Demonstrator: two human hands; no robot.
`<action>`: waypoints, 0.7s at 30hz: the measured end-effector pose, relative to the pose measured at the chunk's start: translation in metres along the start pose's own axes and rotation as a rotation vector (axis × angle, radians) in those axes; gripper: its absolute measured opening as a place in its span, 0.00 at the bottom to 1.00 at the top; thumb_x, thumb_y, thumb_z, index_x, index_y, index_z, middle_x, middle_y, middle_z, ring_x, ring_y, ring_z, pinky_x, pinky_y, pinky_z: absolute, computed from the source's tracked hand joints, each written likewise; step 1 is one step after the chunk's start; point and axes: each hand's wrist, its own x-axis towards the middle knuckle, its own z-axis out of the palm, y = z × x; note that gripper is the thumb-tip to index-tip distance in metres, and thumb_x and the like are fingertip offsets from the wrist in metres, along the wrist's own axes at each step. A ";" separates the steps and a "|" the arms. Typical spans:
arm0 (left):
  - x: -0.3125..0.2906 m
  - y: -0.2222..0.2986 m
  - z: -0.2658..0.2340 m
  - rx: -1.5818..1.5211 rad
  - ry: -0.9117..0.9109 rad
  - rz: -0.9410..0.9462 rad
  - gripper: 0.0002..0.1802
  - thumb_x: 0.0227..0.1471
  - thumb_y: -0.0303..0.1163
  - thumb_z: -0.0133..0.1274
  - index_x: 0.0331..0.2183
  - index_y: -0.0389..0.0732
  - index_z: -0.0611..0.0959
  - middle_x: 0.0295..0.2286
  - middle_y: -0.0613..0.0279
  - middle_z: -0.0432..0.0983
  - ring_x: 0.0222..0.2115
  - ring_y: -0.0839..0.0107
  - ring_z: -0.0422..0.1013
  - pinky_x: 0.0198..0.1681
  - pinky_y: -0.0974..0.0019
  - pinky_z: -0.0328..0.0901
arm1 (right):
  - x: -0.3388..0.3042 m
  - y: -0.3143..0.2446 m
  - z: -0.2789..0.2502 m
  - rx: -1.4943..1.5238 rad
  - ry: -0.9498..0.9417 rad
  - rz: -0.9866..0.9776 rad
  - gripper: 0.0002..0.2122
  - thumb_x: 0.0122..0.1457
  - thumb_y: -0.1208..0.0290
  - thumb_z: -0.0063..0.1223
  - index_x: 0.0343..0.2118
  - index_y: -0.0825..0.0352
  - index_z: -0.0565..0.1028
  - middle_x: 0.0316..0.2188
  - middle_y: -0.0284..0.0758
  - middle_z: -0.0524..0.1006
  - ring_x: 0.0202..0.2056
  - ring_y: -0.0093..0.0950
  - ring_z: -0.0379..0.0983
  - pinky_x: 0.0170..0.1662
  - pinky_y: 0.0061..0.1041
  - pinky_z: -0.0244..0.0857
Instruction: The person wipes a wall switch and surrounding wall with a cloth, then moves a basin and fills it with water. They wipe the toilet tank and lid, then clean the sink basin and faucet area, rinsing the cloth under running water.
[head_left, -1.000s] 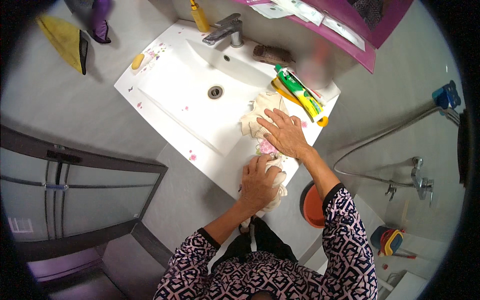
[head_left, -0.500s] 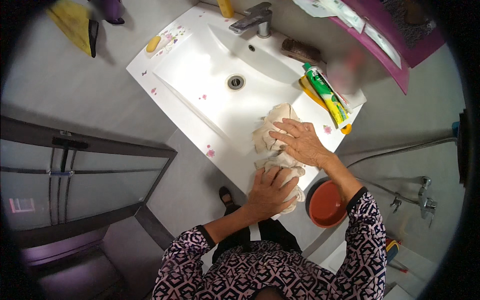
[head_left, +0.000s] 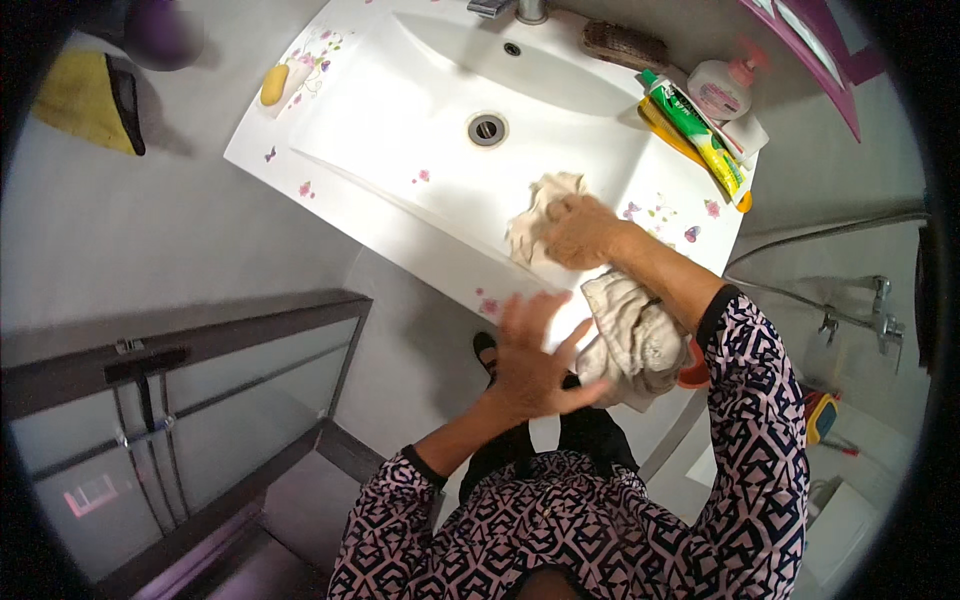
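A wet-looking cream cloth [head_left: 532, 222] lies crumpled on the near right slope of the white sink [head_left: 375, 160]. My right hand [head_left: 588, 235] presses down on it with curled fingers, gripping its folds. More bunched cream cloth [head_left: 635, 340] rests at the sink's near right corner, under my right forearm; whether both are one piece I cannot tell. My left hand [head_left: 535, 360] is off the cloth, in front of the sink's near edge, its fingers spread and slightly blurred.
Toothpaste [head_left: 695, 135], a yellow comb [head_left: 668, 135], a pump bottle [head_left: 720, 88] and a brown brush [head_left: 624, 46] stand or lie along the right rim. Yellow soap [head_left: 273, 85] sits at the left. Below the right corner shows a red basin [head_left: 694, 367].
My left hand has let go of the cloth and opened. Part of the cloth has shifted right onto the corner. My right hand has curled its fingers. The view has shifted.
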 end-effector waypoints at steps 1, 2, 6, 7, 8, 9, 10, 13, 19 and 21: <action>-0.004 -0.023 -0.011 0.051 0.046 -0.030 0.39 0.35 0.48 0.62 0.48 0.44 0.67 0.48 0.48 0.59 0.50 0.51 0.56 0.52 0.43 0.48 | 0.005 -0.008 -0.002 0.041 -0.074 -0.008 0.18 0.55 0.68 0.39 0.48 0.65 0.69 0.51 0.42 0.65 0.51 0.38 0.59 0.53 0.35 0.52; -0.005 -0.047 -0.023 0.100 0.093 -0.060 0.35 0.40 0.46 0.60 0.48 0.42 0.67 0.48 0.47 0.60 0.50 0.50 0.56 0.52 0.44 0.49 | 0.010 -0.015 -0.004 0.083 -0.149 -0.017 0.20 0.55 0.67 0.39 0.51 0.66 0.67 0.53 0.43 0.62 0.53 0.38 0.57 0.54 0.36 0.51; 0.021 -0.128 -0.061 0.329 0.225 -0.189 0.24 0.49 0.39 0.53 0.46 0.38 0.69 0.45 0.47 0.64 0.49 0.51 0.57 0.53 0.49 0.49 | 0.040 -0.005 0.030 0.060 0.062 0.162 0.22 0.58 0.65 0.37 0.56 0.65 0.59 0.57 0.45 0.55 0.58 0.41 0.49 0.56 0.40 0.47; 0.025 -0.147 -0.069 0.375 0.219 -0.202 0.24 0.50 0.39 0.53 0.46 0.38 0.69 0.44 0.48 0.64 0.49 0.52 0.58 0.52 0.49 0.49 | 0.047 -0.010 0.015 0.075 0.059 0.231 0.22 0.58 0.65 0.36 0.56 0.65 0.58 0.58 0.46 0.54 0.59 0.42 0.47 0.56 0.41 0.46; 0.030 -0.165 -0.076 0.420 0.213 -0.214 0.24 0.50 0.40 0.52 0.45 0.38 0.69 0.44 0.48 0.64 0.48 0.53 0.58 0.52 0.49 0.49 | 0.054 -0.012 0.002 0.090 0.055 0.302 0.23 0.59 0.65 0.36 0.57 0.65 0.57 0.58 0.47 0.53 0.61 0.43 0.45 0.56 0.42 0.46; 0.039 -0.176 -0.079 0.452 0.210 -0.216 0.23 0.50 0.40 0.52 0.45 0.38 0.70 0.44 0.49 0.65 0.48 0.54 0.59 0.52 0.49 0.49 | 0.058 -0.007 -0.009 0.150 -0.017 0.357 0.23 0.59 0.64 0.37 0.57 0.66 0.57 0.59 0.48 0.51 0.61 0.46 0.41 0.56 0.45 0.44; 0.046 -0.184 -0.082 0.472 0.181 -0.221 0.23 0.50 0.41 0.52 0.45 0.38 0.70 0.44 0.50 0.65 0.48 0.54 0.59 0.51 0.49 0.50 | 0.065 -0.001 -0.006 0.127 0.043 0.422 0.23 0.59 0.64 0.37 0.57 0.66 0.57 0.59 0.48 0.51 0.61 0.46 0.42 0.56 0.45 0.44; 0.060 -0.206 -0.091 0.560 0.134 -0.263 0.24 0.50 0.45 0.53 0.44 0.40 0.71 0.42 0.55 0.67 0.47 0.58 0.61 0.52 0.48 0.49 | 0.089 -0.002 -0.010 0.190 0.110 0.602 0.25 0.58 0.63 0.38 0.57 0.69 0.56 0.60 0.51 0.46 0.60 0.47 0.43 0.54 0.47 0.46; 0.062 -0.209 -0.081 0.605 0.050 -0.348 0.20 0.51 0.44 0.51 0.42 0.42 0.74 0.42 0.55 0.65 0.50 0.57 0.58 0.56 0.43 0.44 | 0.149 -0.044 0.018 0.390 0.164 0.350 0.28 0.58 0.67 0.39 0.60 0.68 0.48 0.63 0.51 0.37 0.63 0.51 0.33 0.53 0.52 0.48; 0.060 -0.209 -0.081 0.585 0.043 -0.352 0.17 0.51 0.43 0.49 0.38 0.41 0.77 0.42 0.54 0.66 0.51 0.56 0.56 0.56 0.42 0.43 | 0.159 -0.054 0.014 0.388 0.200 0.235 0.28 0.57 0.71 0.39 0.61 0.65 0.47 0.64 0.46 0.35 0.63 0.50 0.32 0.53 0.52 0.49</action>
